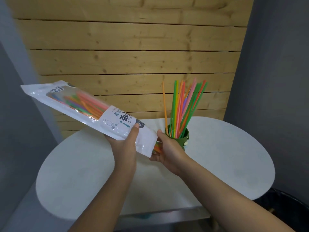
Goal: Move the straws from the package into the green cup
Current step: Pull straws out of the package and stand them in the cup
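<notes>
While the left hand (124,144) is gripping the tilted package (87,111), the right hand (167,148) is pinching straw ends (157,147) at its mouth, beside the green cup (181,139) on the white table (83,173).

White round table (225,164) before a wooden slat wall (133,56), grey walls (275,64) either side

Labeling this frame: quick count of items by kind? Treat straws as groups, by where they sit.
Package: 1
Green cup: 1
Straw groups: 2, one standing in the cup, one inside the package; single straws too overlapped to count
Table: 1
Hands: 2, left hand, right hand
Total: 7
</notes>
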### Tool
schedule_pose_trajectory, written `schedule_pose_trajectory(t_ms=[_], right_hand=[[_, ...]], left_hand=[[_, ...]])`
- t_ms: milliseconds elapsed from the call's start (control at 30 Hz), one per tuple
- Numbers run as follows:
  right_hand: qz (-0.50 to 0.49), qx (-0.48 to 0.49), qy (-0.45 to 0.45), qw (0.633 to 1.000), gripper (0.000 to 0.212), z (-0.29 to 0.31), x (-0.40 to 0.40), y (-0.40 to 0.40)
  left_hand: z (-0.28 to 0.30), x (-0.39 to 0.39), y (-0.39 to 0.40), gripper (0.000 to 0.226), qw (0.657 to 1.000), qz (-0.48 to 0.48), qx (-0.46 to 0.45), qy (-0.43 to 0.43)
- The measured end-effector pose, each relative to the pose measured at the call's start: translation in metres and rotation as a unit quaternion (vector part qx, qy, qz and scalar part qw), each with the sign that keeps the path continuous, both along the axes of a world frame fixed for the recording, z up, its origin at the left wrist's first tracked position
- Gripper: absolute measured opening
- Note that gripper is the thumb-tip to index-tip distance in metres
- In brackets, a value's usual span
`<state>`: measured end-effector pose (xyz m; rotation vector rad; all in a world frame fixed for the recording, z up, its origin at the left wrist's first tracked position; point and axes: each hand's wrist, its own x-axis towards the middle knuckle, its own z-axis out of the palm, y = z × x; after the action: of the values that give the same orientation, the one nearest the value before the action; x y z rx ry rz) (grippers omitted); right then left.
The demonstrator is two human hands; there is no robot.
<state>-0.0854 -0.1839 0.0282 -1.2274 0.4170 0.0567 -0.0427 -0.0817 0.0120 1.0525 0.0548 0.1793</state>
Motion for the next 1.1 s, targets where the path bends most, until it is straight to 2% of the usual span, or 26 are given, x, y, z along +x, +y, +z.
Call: schedule_pose_trajectory(t_ms=[133, 233, 300, 367, 467, 567, 633, 767, 900, 1100], right_hand=[[-0.008, -0.02, 0.015, 1.0, 0.03, 0.0, 0.0, 0.003], [-0.028, -0.146, -0.003, 0.989, 0.034, -0.002, 0.001, 0.001], [-0.052, -0.301, -0.039, 0.951, 0.037, -0.006, 0.003, -0.001], [-0.077, -0.401, -0.076, 0.91, 0.036, -0.005, 0.002, -0.005], [-0.097, -0.44, -0.112, 0.886, 0.032, -0.001, 0.001, -0.012], [-0.067, -0.5, -0.141, 0.852, 0.027, 0.002, 0.0, -0.019], [-0.063, -0.508, -0.152, 0.845, 0.024, 0.007, 0.001, -0.024], [-0.055, -0.463, -0.149, 0.872, 0.021, 0.02, 0.005, -0.036], [-0.076, -0.463, -0.152, 0.87, 0.022, 0.025, 0.003, -0.046], [-0.112, -0.381, -0.153, 0.905, 0.02, 0.022, 0.0, -0.051]], left_hand=[[0.002, 0.0, 0.001, 0.08, 1.0, 0.004, -0.015, -0.005], [0.004, 0.001, 0.001, 0.071, 0.998, 0.01, -0.054, 0.01], [0.005, 0.001, 0.002, 0.068, 0.994, 0.015, -0.098, 0.036], [0.005, 0.003, 0.004, 0.066, 0.989, 0.02, -0.133, 0.061], [0.003, 0.008, 0.007, 0.063, 0.979, 0.012, -0.179, 0.096], [-0.002, 0.013, 0.008, 0.063, 0.968, 0.009, -0.211, 0.133], [-0.006, 0.016, 0.009, 0.062, 0.965, 0.004, -0.217, 0.147], [-0.012, 0.023, 0.012, 0.066, 0.959, -0.007, -0.233, 0.161], [-0.014, 0.025, 0.012, 0.066, 0.954, -0.003, -0.248, 0.167], [-0.015, 0.031, 0.016, 0.066, 0.953, 0.021, -0.239, 0.185]])
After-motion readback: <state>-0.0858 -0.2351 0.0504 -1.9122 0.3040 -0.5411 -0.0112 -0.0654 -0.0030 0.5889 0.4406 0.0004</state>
